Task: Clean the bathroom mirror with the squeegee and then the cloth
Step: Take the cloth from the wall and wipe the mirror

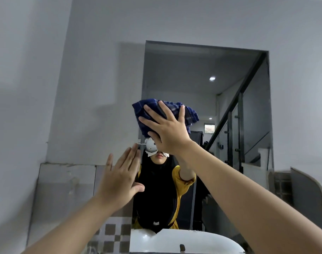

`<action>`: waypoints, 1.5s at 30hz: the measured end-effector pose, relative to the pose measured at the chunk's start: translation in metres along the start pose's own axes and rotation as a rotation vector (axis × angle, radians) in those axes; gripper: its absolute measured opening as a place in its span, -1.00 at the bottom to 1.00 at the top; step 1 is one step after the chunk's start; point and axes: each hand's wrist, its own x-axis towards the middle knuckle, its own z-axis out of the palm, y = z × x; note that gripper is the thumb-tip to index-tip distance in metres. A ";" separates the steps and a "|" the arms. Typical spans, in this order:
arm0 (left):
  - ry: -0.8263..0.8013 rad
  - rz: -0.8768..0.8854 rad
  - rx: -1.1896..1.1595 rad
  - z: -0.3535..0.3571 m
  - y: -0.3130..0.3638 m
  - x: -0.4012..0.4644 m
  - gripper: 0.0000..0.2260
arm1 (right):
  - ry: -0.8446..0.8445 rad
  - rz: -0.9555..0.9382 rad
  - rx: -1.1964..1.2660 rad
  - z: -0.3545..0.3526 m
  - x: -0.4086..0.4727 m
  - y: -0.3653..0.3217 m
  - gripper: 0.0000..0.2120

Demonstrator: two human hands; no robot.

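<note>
Cloth (188,111), soft and bunched, sits on the mirror (202,70) near its left edge; your right hand (166,129) presses it flat-fingered. Keep your palm centred. Your left hand (120,178), released, braces that edge.

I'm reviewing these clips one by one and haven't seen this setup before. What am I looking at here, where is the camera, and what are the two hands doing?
There is one picture, taken by a wide-angle camera worn on a person's head, so both arms reach into view from below. No robot is involved. The right hand presses a dark blue checked cloth flat against the wall mirror, fingers spread. The left hand is open, held up at the mirror's left edge, holding nothing. The mirror reflects the person and a staircase. A white sink sits below. No squeegee is visible.
</note>
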 end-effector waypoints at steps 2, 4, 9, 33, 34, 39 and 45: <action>0.014 -0.001 -0.003 0.000 0.001 0.001 0.02 | 0.001 -0.093 -0.049 0.000 -0.017 0.014 -0.52; 0.018 0.000 0.013 0.001 0.001 0.001 0.00 | 0.000 -0.116 -0.093 0.000 -0.038 0.032 -0.52; -0.001 -0.029 0.047 0.006 0.002 0.001 0.02 | -0.008 0.162 -0.132 -0.008 -0.104 0.085 -0.52; -0.072 -0.040 -0.172 0.036 0.028 -0.064 -0.08 | 0.210 0.922 0.098 0.027 -0.105 -0.025 -0.49; -0.091 -0.042 -0.184 0.037 0.028 -0.067 -0.04 | 0.205 0.868 0.101 0.029 -0.094 -0.036 -0.49; -0.133 -0.030 -0.246 0.041 0.029 -0.077 0.10 | 0.215 0.531 0.057 0.040 -0.063 -0.085 -0.52; -0.116 -0.044 -0.254 0.049 0.032 -0.091 -0.09 | 0.123 -0.011 -0.047 0.045 -0.085 -0.073 -0.55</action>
